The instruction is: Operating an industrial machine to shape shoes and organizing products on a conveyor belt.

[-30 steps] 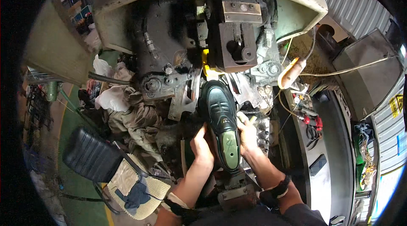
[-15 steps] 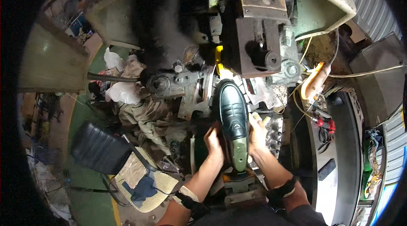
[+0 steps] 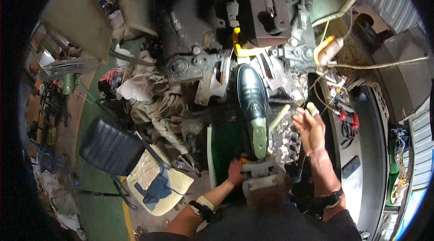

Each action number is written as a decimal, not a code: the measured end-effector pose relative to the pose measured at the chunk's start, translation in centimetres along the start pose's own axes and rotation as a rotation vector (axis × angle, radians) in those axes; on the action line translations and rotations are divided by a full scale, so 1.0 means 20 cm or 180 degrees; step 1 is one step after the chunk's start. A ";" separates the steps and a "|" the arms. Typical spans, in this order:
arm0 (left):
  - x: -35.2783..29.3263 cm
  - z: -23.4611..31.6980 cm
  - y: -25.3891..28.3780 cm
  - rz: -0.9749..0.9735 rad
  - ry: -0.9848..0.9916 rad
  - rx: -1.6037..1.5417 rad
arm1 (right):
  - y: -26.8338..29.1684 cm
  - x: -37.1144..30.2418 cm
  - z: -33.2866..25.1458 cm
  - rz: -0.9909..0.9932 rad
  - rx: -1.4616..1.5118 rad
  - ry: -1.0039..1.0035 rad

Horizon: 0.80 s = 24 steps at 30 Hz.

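We see the black shoe (image 3: 252,89) on its green last (image 3: 259,139), toe below the yellow bracket (image 3: 246,51), heel end at the metal block (image 3: 263,178). Our right hand (image 3: 312,128) is open, fingers loosely bent, beside the shoe and apart from it. Our left hand (image 3: 235,172), blurred, is at the block; we cannot tell its grip.

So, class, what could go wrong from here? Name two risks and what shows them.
Pinching: the bare left hand is close beside the grey metal block, so it might get caught if the block moves.
Slipping: the open right hand is clear of the shiny black leather shoe on its green shoe last, so the shoe could shift.
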<state>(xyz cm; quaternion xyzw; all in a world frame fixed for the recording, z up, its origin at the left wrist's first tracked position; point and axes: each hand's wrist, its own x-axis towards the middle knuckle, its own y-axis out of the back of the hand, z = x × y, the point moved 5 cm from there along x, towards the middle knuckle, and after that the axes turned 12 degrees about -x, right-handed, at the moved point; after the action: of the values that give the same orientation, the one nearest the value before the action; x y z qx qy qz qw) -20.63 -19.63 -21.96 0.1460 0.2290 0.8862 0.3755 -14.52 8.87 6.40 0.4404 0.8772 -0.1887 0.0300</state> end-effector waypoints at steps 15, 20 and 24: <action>-0.16 1.04 1.53 0.1701 -0.0035 -0.4343 | -0.29 -1.10 -0.05 -0.2926 -0.2565 0.2346; 0.21 1.42 1.14 0.0670 0.0062 -0.5151 | -0.07 -1.17 -0.24 -0.1704 -0.2637 0.2661; 0.34 1.66 0.73 0.0145 0.0424 -0.5083 | 0.30 -1.19 -0.34 -0.1156 -0.2598 0.2890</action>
<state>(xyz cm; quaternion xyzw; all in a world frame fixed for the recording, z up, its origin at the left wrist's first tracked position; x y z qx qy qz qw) -19.71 -13.79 14.40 -0.2155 -0.4555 0.7966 0.3339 5.43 -3.46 16.14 0.2738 0.8645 0.3642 -0.2119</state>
